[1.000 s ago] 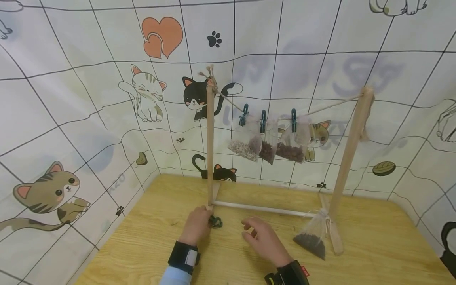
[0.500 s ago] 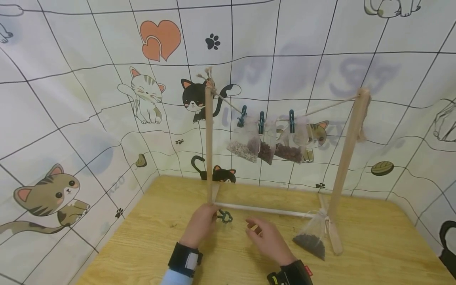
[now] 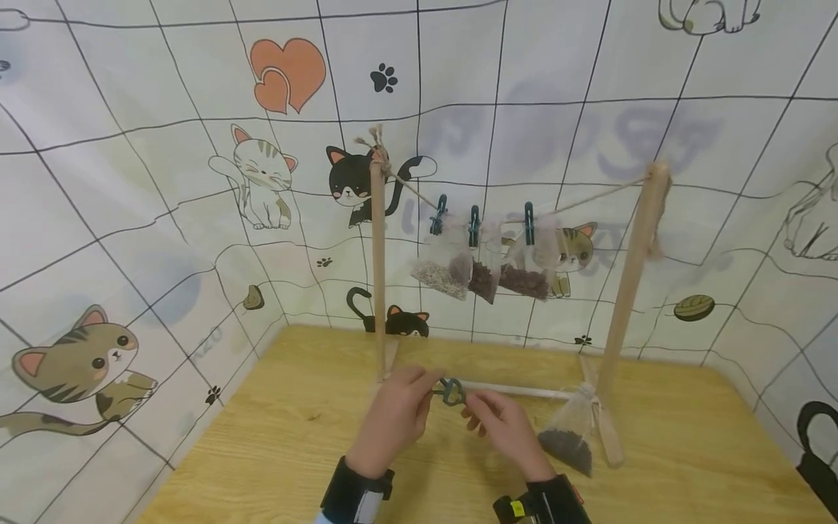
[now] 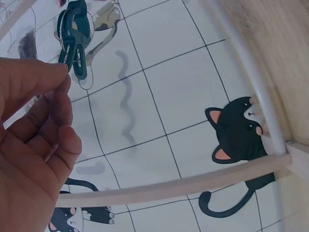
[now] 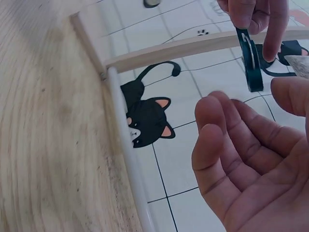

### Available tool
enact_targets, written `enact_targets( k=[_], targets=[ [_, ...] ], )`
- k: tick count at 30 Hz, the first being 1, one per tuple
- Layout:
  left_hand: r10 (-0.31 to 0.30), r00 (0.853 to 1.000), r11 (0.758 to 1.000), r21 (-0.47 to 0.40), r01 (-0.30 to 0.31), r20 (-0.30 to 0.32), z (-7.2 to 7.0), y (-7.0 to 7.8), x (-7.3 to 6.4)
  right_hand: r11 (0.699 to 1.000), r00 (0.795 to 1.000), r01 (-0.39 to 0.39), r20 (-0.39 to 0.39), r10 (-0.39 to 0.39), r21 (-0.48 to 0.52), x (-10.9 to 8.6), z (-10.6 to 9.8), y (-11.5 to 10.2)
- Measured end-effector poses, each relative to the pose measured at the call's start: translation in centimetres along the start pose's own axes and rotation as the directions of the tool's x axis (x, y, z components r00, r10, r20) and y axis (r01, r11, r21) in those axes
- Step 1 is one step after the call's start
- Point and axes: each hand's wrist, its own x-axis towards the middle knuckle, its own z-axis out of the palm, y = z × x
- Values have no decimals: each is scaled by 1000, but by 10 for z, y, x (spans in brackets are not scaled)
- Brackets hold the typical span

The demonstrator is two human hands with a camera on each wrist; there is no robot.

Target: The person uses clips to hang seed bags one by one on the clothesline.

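My left hand [image 3: 393, 411] pinches a dark green clothespin [image 3: 452, 391] between thumb and index finger, above the tabletop. Seen from the left wrist, the clothespin [image 4: 75, 38] points away from the fingertips, its two legs side by side. My right hand [image 3: 507, 426] is just right of it, fingertips close to the clothespin's far end. In the right wrist view, that end of the clothespin [image 5: 250, 60] sits near the gap between the right thumb [image 5: 289, 94] and the loosely bent fingers [image 5: 210, 116], which hold nothing.
Behind the hands stands a wooden frame with two posts [image 3: 378, 262] and a white crossbar [image 3: 517, 391]. Several green clothespins [image 3: 474, 225] hold mesh bags [image 3: 524, 282] on its string. A tied bag of dark grains [image 3: 566, 445] leans by the right foot [image 3: 610, 437].
My left hand has lifted the clothespin from beside the left post and brought it rightward and up. My right hand has come nearer, its fingertips now close to the clothespin.
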Motion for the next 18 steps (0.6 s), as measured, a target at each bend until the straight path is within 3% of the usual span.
enact_targets(
  k=[8,13,16,18],
  targets=[
    [18,999,999,-31,-19,-29,0,12,7,982,998,-64,-1,65,177,-1,-4,-8],
    [-47,999,993,-111,45,-18,1,11,6,971,995,-93,-15,99,220,-1,-7,-10],
    [-121,992,966,-225,127,37,0,8,5,964,994,-108,-5,113,243,-2,-10,-11],
    [-157,985,932,-320,172,72,1,6,4,959,994,-108,23,106,263,-3,-12,-12]
  ],
)
